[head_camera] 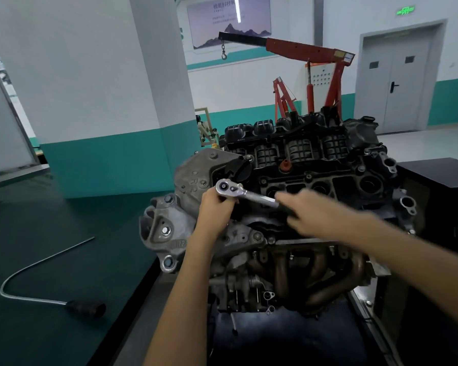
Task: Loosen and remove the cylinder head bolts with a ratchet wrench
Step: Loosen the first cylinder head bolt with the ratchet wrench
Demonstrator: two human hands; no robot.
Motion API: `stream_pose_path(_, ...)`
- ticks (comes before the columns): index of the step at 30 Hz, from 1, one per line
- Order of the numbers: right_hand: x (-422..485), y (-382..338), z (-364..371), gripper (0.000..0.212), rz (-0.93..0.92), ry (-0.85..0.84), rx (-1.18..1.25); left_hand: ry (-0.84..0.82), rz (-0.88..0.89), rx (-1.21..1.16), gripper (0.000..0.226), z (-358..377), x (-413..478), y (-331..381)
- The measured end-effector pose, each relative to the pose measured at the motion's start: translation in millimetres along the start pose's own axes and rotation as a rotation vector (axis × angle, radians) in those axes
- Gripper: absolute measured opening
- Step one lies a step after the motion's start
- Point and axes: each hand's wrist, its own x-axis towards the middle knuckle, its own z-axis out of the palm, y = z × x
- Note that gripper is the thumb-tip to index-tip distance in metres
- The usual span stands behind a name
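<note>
A person is working a ratchet [249, 193] on the near top edge of an engine [315, 159], toward the engine's 9 o'clock end. The left hand [217, 200] is cupping the round chrome head from below, fingers curled round it. The right hand [310, 215], at 3 o'clock of the left, is closing round the dark grip at the handle's far end; it is blurred, so the exact finger lie cannot be told. The bolt itself is hidden under the head, and whether a socket is seated on it cannot be seen.

The ratchet is looking like stiff, polished steel, smooth and likely slippery on the bare shaft, so the dark grip is probably the better hold for leverage, with the other hand steadying the head square over the bolt. Head bolts are probably seated tight and may break free suddenly; they should be small, heavy and quick to roll once out.

The engine is showing ribbed black plastic [302, 149] on top, rough cast grey brackets [167, 223] at 9 o'clock, and brown, heat-stained curved pipes [320, 270] at 6 o'clock. A bent metal rod [87, 309] with a black grip is lying on the dark green surface at 8 o'clock, well apart from the engine. A red crane [302, 48] is standing behind at 12 o'clock.
</note>
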Motion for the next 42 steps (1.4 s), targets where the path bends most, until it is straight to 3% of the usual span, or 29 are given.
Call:
stream_pose_path(3, 28.7, 18.3, -36.6, 0.024, -0.125, 0.009, -0.296, 0.055, 0.014, 0.016, 0.017, 0.3, -0.9, 0.4)
stream_pose_path(7, 9.1, -9.5, -5.7, 0.022, -0.009, 0.142, -0.205, 0.125, -0.014, -0.060, 0.034, 1.6, 0.3, -2.8)
stream_pose_path(9, -16.4, -33.3, 31.4, 0.022, 0.142, 0.212, -0.009, 0.115, -0.048, -0.014, 0.035, 5.4, 1.5, -2.6)
stream_pose_path(11, -31.3, -66.0, 60.7, 0.020, 0.238, 0.211, 0.360, 0.109, -0.057, 0.115, 0.037, 9.3, 5.9, -4.3)
stream_pose_path(14, -24.6, -104.8, 80.2, 0.012, 0.274, 0.149, 0.891, 0.133, -0.043, 0.208, 0.040, 9.3, 10.4, -4.8)
stream_pose_path(17, -12.1, -105.7, 67.6, 0.014, 0.378, -0.013, 1.234, 0.118, -0.014, 0.182, 0.039, 3.9, 9.5, -3.0)
stream_pose_path(19, -6.9, -88.5, 49.3, 0.019, 0.376, -0.151, 1.153, 0.093, -0.004, 0.115, 0.038, 1.3, 6.0, -6.2)
stream_pose_path(22, 10.1, -50.2, 7.5, 0.021, 0.245, -0.193, 0.477, 0.060, 0.043, -0.074, 0.031, -4.5, 0.8, -6.4)
stream_pose_path(24, 27.6, -30.2, -25.1, 0.019, 0.097, -0.188, 0.160, 0.023, 0.105, -0.121, 0.017, -10.0, -1.0, -3.4)
stream_pose_path(28, 47.6, -10.1, -57.4, 0.024, -0.027, -0.211, -0.052, -0.041, 0.146, -0.075, 0.027, -10.0, -3.8, -1.4)
stream_pose_path(33, 14.0, -32.4, -4.3, 0.020, 0.145, -0.049, 0.230, 0.017, 0.109, -0.114, 0.035, -2.5, -2.7, -4.6)
stream_pose_path(39, -14.8, -125.4, 81.0, 0.004, 0.335, 0.109, 1.019, 0.016, 0.094, -0.036, 0.036, 0.9, 0.0, -0.6)
stream_pose_path(40, -13.9, -132.4, 84.9, 0.007, 0.336, 0.117, 1.090, 0.015, 0.096, -0.007, 0.035, -0.8, -0.1, -0.1)
stream_pose_path(42, -10.3, -123.5, 81.9, 0.008, 0.296, 0.117, 0.993, 0.009, 0.085, 0.016, 0.036, -4.0, -0.5, -0.2)
